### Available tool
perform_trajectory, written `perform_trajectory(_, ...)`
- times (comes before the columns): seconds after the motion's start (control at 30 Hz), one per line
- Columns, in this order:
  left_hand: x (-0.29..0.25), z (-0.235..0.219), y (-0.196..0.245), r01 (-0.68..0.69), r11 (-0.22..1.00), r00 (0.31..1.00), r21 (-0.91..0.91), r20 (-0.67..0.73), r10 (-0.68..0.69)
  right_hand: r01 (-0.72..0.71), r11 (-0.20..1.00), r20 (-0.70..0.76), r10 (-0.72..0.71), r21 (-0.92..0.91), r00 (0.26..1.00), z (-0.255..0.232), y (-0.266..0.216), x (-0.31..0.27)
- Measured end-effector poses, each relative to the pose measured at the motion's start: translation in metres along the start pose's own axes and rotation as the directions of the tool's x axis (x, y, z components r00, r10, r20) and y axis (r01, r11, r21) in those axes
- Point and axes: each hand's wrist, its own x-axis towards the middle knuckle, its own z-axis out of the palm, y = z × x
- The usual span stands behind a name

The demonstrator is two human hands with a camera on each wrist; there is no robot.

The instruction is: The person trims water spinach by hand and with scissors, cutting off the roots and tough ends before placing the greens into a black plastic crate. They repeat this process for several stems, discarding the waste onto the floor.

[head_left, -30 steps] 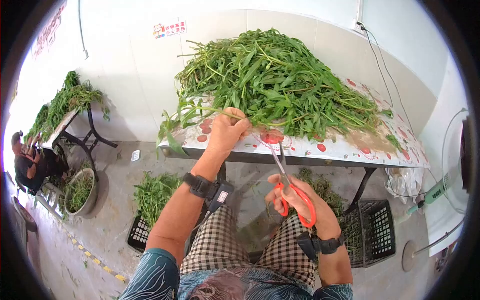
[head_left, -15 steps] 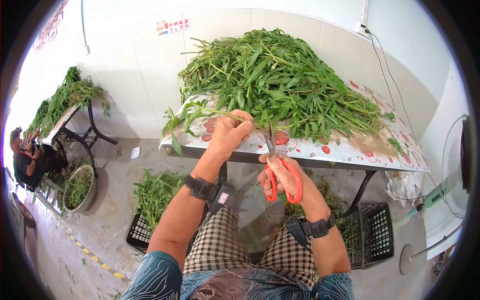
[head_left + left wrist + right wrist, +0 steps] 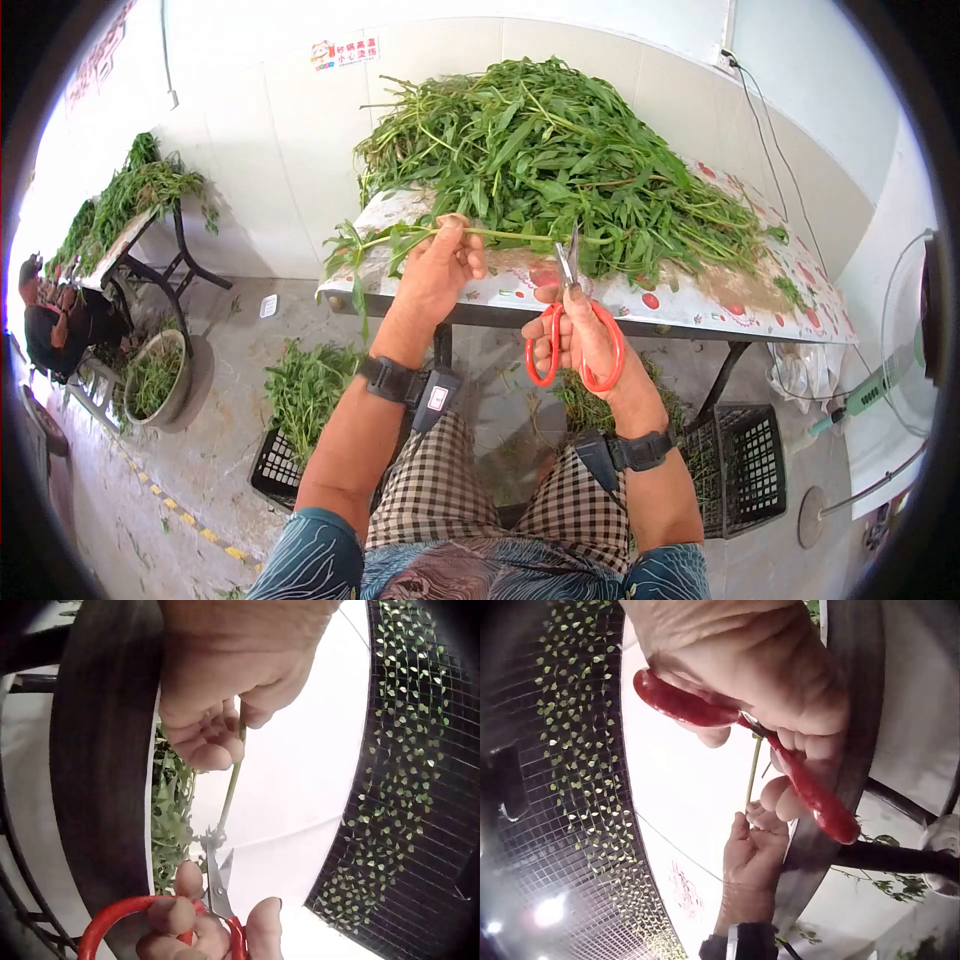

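Observation:
The left hand (image 3: 438, 268) pinches a long green stem (image 3: 510, 236) between thumb and fingers, its leafy end hanging at the left over the table edge. Red-handled scissors (image 3: 605, 345) are held in the right hand (image 3: 590, 350), fingers through the loops. Their blades (image 3: 567, 262) stand parted at the stem, right of the left hand. In the left wrist view the blades (image 3: 217, 877) are at the stem's lower end (image 3: 229, 796). A large heap of leafy stems (image 3: 540, 150) lies on the table just behind both hands.
The patterned tabletop (image 3: 735, 300) has its front edge below the hands. Black crates (image 3: 755, 470) and a green pile (image 3: 310, 390) are on the floor. A fan (image 3: 880, 385) stands right; a person (image 3: 50, 320) sits far left by a tub (image 3: 180, 395).
The left hand has shifted slightly left, and more stem shows between the hands. The scissors have moved up to the stem, and their blades and handles are spread wider than half a second ago.

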Motion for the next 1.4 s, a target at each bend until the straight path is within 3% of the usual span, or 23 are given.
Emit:
perform_trajectory(0.17, -0.001, 0.001, -0.001, 0.003, 0.999, 0.998, 0.04, 0.058, -0.006, -0.1, 0.99, 0.097, 0.11, -0.104, 0.989, 0.003, 0.006, -0.008)
perform_trajectory(0.3, -0.003, 0.002, 0.0, 0.018, 0.991, 0.99, 0.131, 0.139, -0.036, -0.091, 0.981, 0.147, 0.116, -0.172, 0.982, 0.005, 0.0, -0.001)
perform_trajectory(0.4, -0.005, 0.005, 0.001, 0.033, 0.975, 0.986, 0.218, 0.154, -0.068, -0.065, 0.976, 0.142, 0.096, -0.206, 0.985, 0.01, -0.008, 0.002)
perform_trajectory(0.7, -0.006, 0.007, 0.002, 0.02, 0.977, 0.986, 0.213, 0.157, -0.054, -0.027, 0.984, 0.111, 0.047, -0.175, 0.993, 0.01, 0.0, 0.004)
perform_trajectory(0.9, -0.006, 0.006, 0.002, 0.023, 0.971, 0.982, 0.238, 0.177, -0.067, -0.001, 0.98, 0.167, 0.035, -0.197, 0.985, 0.003, -0.001, 0.009)
perform_trajectory(1.1, -0.006, 0.008, 0.002, 0.029, 0.961, 0.99, 0.274, 0.124, -0.065, 0.017, 0.976, 0.147, 0.015, -0.216, 0.989, -0.002, -0.001, 0.008)
perform_trajectory(1.3, -0.005, 0.007, 0.002, 0.023, 0.964, 0.987, 0.264, 0.148, -0.064, -0.066, 0.939, 0.12, 0.112, -0.338, 0.986, -0.006, -0.019, -0.004)
perform_trajectory(1.4, -0.004, 0.012, 0.003, 0.029, 0.974, 0.995, 0.223, 0.083, -0.049, 0.012, 0.827, 0.053, 0.021, -0.562, 0.998, -0.006, -0.028, -0.012)
